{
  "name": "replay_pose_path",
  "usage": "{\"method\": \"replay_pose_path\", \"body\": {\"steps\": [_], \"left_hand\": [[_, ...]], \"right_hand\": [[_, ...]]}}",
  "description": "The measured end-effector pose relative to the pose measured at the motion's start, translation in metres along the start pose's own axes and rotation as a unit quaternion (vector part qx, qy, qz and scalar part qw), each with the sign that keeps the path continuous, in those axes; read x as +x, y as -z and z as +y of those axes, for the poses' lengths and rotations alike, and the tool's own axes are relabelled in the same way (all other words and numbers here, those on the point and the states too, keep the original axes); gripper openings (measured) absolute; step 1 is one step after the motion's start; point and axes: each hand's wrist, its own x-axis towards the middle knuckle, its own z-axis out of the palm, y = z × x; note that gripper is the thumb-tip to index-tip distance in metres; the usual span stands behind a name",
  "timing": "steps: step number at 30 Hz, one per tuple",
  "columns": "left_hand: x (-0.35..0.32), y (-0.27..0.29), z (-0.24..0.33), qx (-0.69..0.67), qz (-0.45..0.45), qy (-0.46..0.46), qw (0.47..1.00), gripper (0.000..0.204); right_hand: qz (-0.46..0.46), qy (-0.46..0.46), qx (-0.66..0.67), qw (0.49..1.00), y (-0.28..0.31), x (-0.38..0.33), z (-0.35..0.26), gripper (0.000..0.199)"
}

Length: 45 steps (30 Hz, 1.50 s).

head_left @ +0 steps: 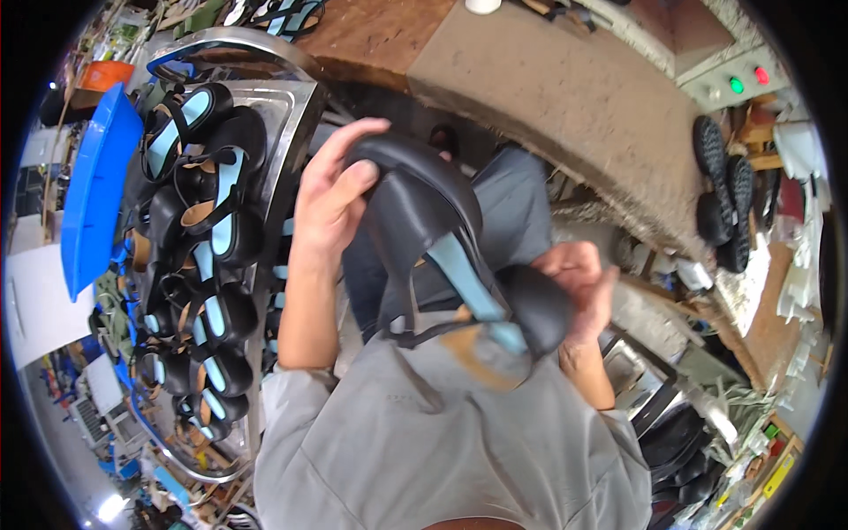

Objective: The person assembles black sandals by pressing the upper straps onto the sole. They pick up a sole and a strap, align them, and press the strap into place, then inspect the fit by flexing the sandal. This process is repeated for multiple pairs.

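A black sandal [402, 212] with a light blue insole is held up slantwise in front of my grey shirt. My left hand [331, 190] grips its rounded toe end, with the thumb on the upper and the fingers over the far edge. At the lower right, my right hand [579, 283] is bent round the black heel part [536, 309], which partly hides the palm. A thin ankle strap hangs loose on the near side. Motion smears the tan and blue area near the heel.
On my left, a metal-rimmed tray [296, 110] carries several black sandals with blue insoles, beside a blue plastic basin [97, 194]. A brown workbench [565, 115] curves across the far side. Dark patterned soles [724, 185] lie at right, below a control panel [738, 84].
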Motion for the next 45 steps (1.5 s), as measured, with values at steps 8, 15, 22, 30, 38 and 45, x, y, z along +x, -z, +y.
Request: {"method": "replay_pose_path", "body": {"steps": [8, 15, 22, 30, 38, 45], "left_hand": [[-0.014, -0.043, -0.016, 0.148, -0.127, -0.007, 0.981, 0.122], [-0.010, -0.046, 0.000, 0.458, -0.182, -0.085, 0.866, 0.137], [-0.005, -0.063, 0.003, 0.455, -0.175, -0.050, 0.872, 0.131], [-0.002, -0.073, 0.009, 0.519, -0.173, -0.025, 0.836, 0.127], [0.010, -0.080, 0.026, 0.400, -0.223, 0.011, 0.889, 0.085], [0.011, -0.101, 0.022, 0.443, -0.178, 0.005, 0.879, 0.059]], "right_hand": [[-0.164, -0.156, -0.025, 0.974, -0.022, 0.000, 0.019, 0.027], [-0.139, -0.222, -0.133, 0.956, -0.038, 0.003, -0.015, 0.041], [-0.135, -0.011, -0.430, 0.892, -0.051, -0.008, -0.025, 0.034], [-0.104, -0.142, -0.319, 0.931, -0.054, 0.027, -0.046, 0.034], [-0.128, -0.104, -0.275, 0.947, -0.047, 0.046, -0.055, 0.043], [-0.066, -0.015, -0.416, 0.907, -0.058, 0.041, -0.064, 0.032]]}}
